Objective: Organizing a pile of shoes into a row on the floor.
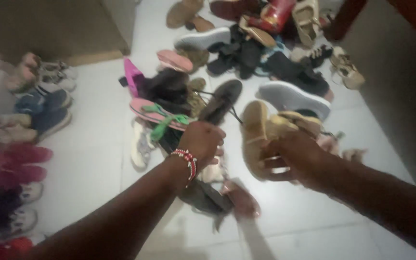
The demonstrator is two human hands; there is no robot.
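My left hand (pixel 201 141), with a red and white bead bracelet (pixel 187 159) on the wrist, is closed on a dark lace-up shoe (pixel 221 100) lifted above the pile, sole toward me. My right hand (pixel 292 156) grips a tan sandal (pixel 256 130) with straps, held just right of the dark shoe. Under both hands lies a heap of mixed shoes on a white tiled floor (pixel 97 144). A pink flip-flop with green straps (pixel 157 115) lies just left of my left hand.
Pairs of shoes stand in a row along the left wall: grey sneakers (pixel 44 77), blue sneakers (pixel 44 108), pink slippers (pixel 18 163). A grey-soled shoe (pixel 292 98) and beige sandals (pixel 345 70) lie at the back right. A dark wall edge (pixel 400 72) is on the right.
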